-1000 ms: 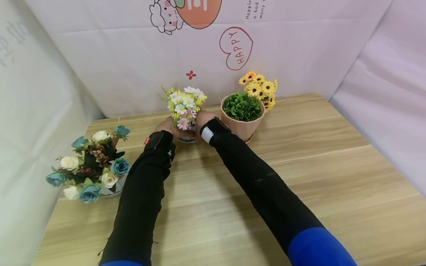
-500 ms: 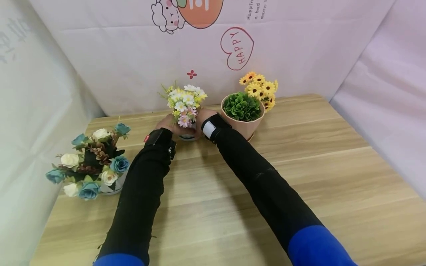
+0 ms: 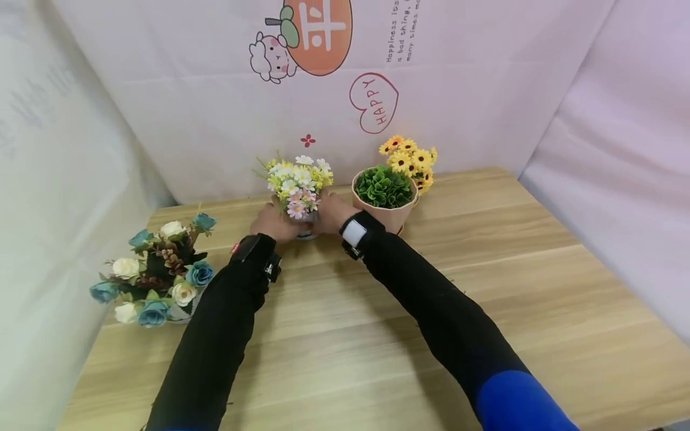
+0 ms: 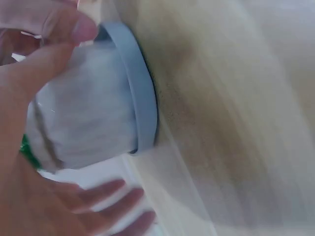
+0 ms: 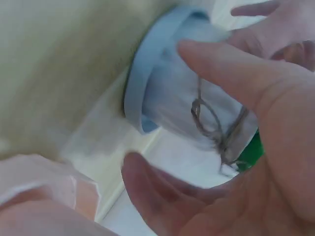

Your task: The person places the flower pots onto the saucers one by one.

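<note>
Small white, yellow and pink artificial flowers (image 3: 296,182) rise from a whitish pot near the back of the table. Twine (image 5: 216,135) is tied round this pot (image 4: 88,108), which sits in a grey-blue saucer (image 4: 140,93). My left hand (image 3: 275,222) is at its left side, the thumb along the pot's wall and the other fingers spread away from it. On the right side, my right hand (image 3: 331,212) has its thumb over the pot and its fingers extended apart from it. Blossoms and hands hide most of the pot in the head view.
Close to the right hand stands a pink pot (image 3: 380,216) of green leaves, with yellow flowers (image 3: 412,161) at its back right. Blue and white artificial roses (image 3: 156,272) stand at the table's (image 3: 485,287) left. A printed white cloth (image 3: 458,90) hangs behind.
The head view has tilted up, so the scene sits lower. My right wrist has drawn slightly to the right. The flower pot stays in about the same place on the table.
</note>
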### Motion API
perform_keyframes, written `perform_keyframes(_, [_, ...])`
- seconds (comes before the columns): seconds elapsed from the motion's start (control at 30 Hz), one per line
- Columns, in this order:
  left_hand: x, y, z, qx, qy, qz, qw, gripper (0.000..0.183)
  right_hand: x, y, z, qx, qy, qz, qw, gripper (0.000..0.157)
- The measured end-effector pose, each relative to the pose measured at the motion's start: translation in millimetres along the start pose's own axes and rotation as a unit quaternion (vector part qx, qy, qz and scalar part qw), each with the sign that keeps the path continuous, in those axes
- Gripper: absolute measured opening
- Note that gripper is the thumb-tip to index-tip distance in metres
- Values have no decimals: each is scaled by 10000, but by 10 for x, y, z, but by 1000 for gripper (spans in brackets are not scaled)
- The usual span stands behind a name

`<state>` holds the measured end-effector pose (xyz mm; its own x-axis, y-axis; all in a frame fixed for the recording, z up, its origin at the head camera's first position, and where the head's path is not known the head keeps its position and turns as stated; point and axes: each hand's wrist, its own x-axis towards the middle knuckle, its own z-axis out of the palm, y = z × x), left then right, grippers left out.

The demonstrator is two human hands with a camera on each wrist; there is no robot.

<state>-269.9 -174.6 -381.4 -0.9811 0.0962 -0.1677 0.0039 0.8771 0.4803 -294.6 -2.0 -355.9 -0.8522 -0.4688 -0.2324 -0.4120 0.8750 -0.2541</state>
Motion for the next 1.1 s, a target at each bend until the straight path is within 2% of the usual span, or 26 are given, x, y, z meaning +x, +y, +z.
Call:
perform_keyframes(0.13, [-311,-24,66,394,-320,255,9984,104,-258,48,158,85,197,-359,9991,113])
perform_keyframes(0.17, [-408,-30,85,457,-354,351,9977,106,-338,72,206,67,360,-539,9979,115])
perform_keyframes(0.3, [-821,-23,149,589,-256,665,9957,117,-763,108,290,-120,818,-923,9923,118])
perform_keyframes(0.47, [-1308,-34,262,632,-115,894,9939,112,-1327,108,380,-274,905,-601,9937,114])
perform_keyframes(0.57, [-1515,-30,323,601,-116,883,9942,110,-1581,113,452,-259,914,-371,9948,111])
perform_keyframes(0.67, [-1640,-34,341,663,-103,770,9948,109,-1744,114,499,-341,976,-276,9943,110])
perform_keyframes(0.77, [-1721,-62,308,781,-112,588,9951,108,-1822,111,521,-452,992,-219,9938,109])
perform_keyframes(0.9, [-1745,-91,219,804,-116,459,9956,108,-1834,125,476,-479,905,18,9947,110])
perform_keyframes(1.1, [-1706,-62,150,830,-32,534,9951,108,-1806,156,371,-490,871,176,9948,111])
